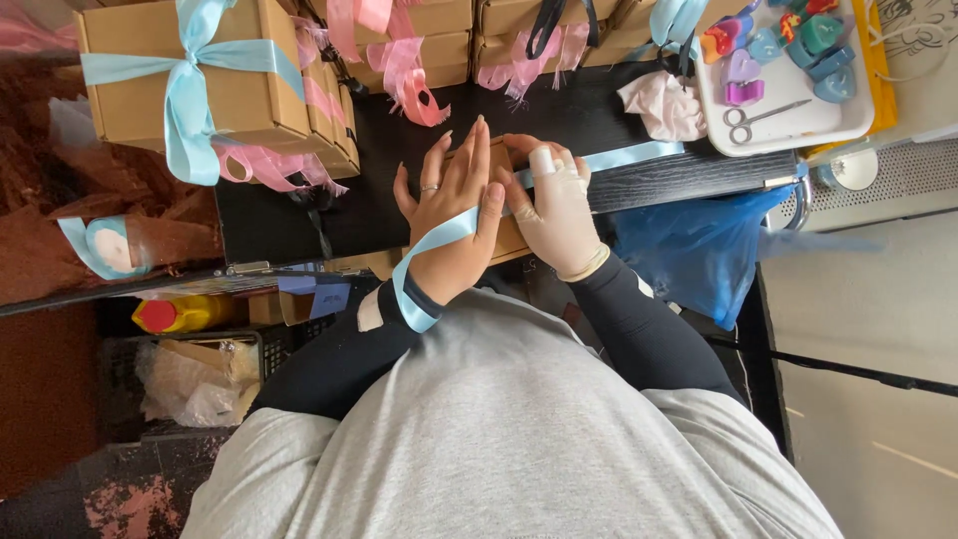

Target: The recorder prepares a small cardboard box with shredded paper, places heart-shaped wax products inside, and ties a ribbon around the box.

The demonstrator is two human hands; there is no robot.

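- Black worktop (639, 175) is crowded along its far edge with ribbon-tied cardboard boxes (200, 85)
- At the near edge, a small cardboard box (511, 240) is pressed flat under the left hand (454, 215), fingers straight
- Light blue ribbon (629, 157) is pinched by the gloved right hand (559, 215); its long axis runs across the worktop toward the right
- Wrapping is judged begun; no bow is tied yet

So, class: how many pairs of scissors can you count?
1: the scissors lie on the white tray at upper right, below the coloured heart shapes. Others may be hidden.
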